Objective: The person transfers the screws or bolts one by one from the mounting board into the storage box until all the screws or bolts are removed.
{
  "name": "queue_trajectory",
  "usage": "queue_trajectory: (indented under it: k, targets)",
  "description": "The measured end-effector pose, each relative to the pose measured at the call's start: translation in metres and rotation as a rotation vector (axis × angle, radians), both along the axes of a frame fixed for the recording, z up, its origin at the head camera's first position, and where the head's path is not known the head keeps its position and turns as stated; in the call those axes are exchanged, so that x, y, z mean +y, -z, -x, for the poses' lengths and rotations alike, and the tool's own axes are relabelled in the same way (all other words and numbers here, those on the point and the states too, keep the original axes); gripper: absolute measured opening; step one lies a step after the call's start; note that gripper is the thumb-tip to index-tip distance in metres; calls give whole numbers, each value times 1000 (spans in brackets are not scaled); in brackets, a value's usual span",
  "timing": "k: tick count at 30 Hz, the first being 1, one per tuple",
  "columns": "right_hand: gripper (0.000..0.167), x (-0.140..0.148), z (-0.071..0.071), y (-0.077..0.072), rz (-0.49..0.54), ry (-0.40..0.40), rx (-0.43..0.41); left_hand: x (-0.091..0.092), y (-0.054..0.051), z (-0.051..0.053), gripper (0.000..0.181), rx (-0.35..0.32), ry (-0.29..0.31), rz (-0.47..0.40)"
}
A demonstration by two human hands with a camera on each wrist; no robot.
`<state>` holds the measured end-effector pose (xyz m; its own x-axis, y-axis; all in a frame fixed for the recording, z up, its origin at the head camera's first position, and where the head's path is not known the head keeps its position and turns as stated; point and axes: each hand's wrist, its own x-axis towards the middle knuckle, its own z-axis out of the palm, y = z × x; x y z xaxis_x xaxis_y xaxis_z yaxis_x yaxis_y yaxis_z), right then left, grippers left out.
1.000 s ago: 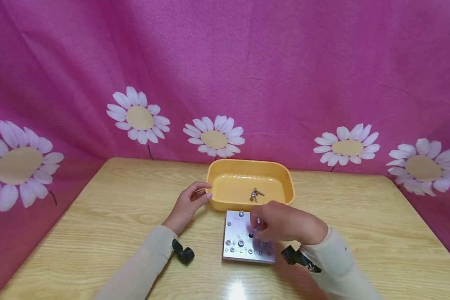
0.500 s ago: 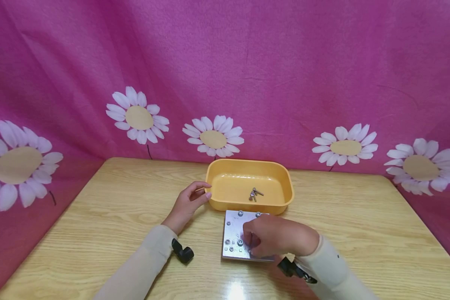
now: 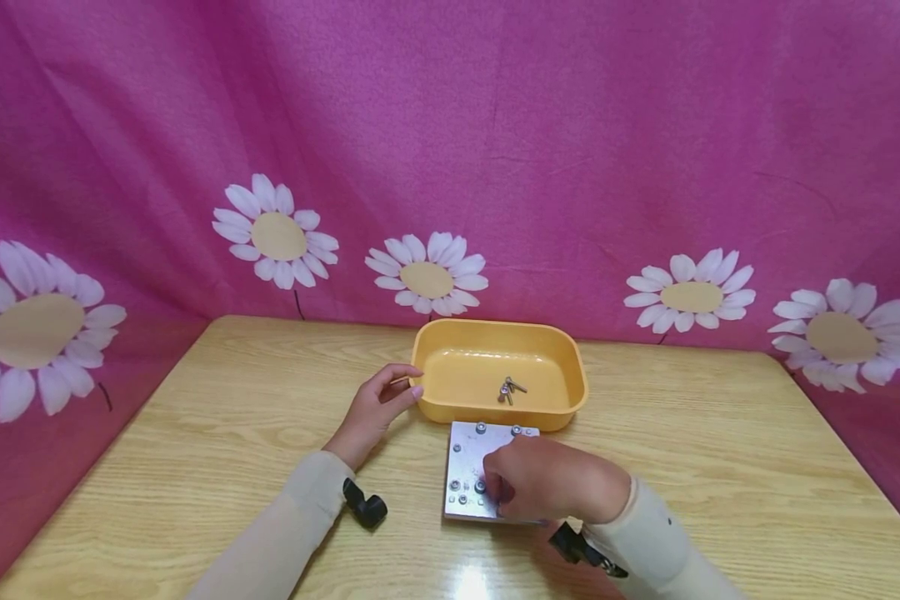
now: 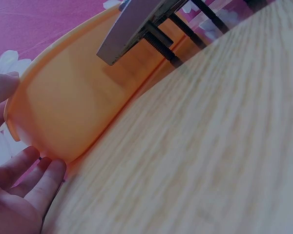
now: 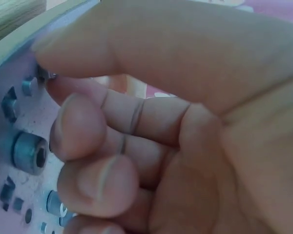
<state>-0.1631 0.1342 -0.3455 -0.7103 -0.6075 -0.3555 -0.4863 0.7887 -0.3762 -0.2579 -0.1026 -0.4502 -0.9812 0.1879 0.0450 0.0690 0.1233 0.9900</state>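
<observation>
Seen from my head, my right hand (image 3: 558, 479) arches over the right part of the square silver metal plate (image 3: 465, 467), back upward, fingers curled down toward it. My left hand (image 3: 367, 417) lies left of the plate and a little beyond it, thumb and fingers apart, tips against the end of a glossy yellow-orange plastic tray (image 3: 457, 383), oblong with rounded corners. That tray stands just beyond the plate, a few steel screws (image 3: 506, 390) heaped inside it. Beneath the plate spreads a pale wood-grain table (image 3: 270, 392).

Seen from my left wrist, dark threaded metal shanks (image 4: 165, 51) jut below the plate, while my fingertips touch the tray's smooth end wall.

Seen from my right wrist, my thumb and forefinger pinch a small grey metal bolt (image 5: 44, 74) at the plate's surface; beside them a thick cylindrical socket-head bolt (image 5: 31, 153) stands on the plate.
</observation>
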Motion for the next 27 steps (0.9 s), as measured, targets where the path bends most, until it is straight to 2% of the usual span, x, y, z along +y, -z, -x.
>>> queue_trajectory:
  k: [5, 13, 20, 27]
  targets:
    - [16, -2, -1, 0, -16, 4, 8, 0, 1, 1, 33, -1, 1, 5]
    - [18, -3, 0, 1, -16, -7, 20, 0, -2, -3, 29, 31, -10, -6]
    - [20, -3, 1, 1, -5, -7, 13, 0, -2, -3, 28, 14, -9, -1]
    - [18, -4, 0, -1, -21, 6, 7, 2, -26, -17, 35, -10, 6, 18]
